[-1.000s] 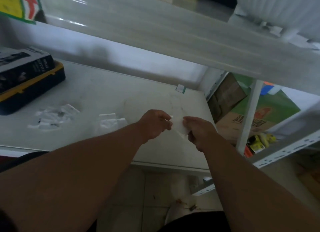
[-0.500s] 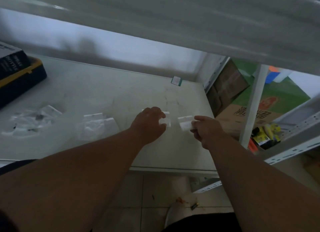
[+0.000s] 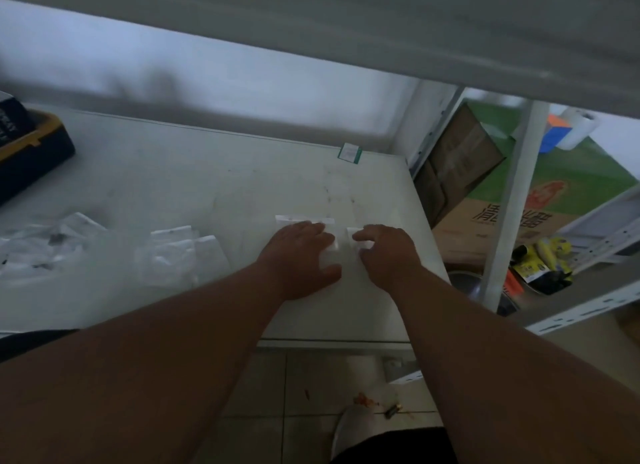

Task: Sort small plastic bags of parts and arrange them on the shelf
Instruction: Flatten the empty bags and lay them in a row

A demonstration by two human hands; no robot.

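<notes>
Two flat clear plastic bags (image 3: 304,220) on smooth white shelf (image 3: 207,193); left hand (image 3: 300,255), right hand (image 3: 388,252) press them, fingers extended

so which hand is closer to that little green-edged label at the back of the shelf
Right. The right hand sits almost straight in front of the green-edged label, its fingers on a small bag. The left hand lies further to the left, flat on another bag.

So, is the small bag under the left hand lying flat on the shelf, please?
Yes: the bag lies flat on the shelf, left hand pressing it.
</notes>
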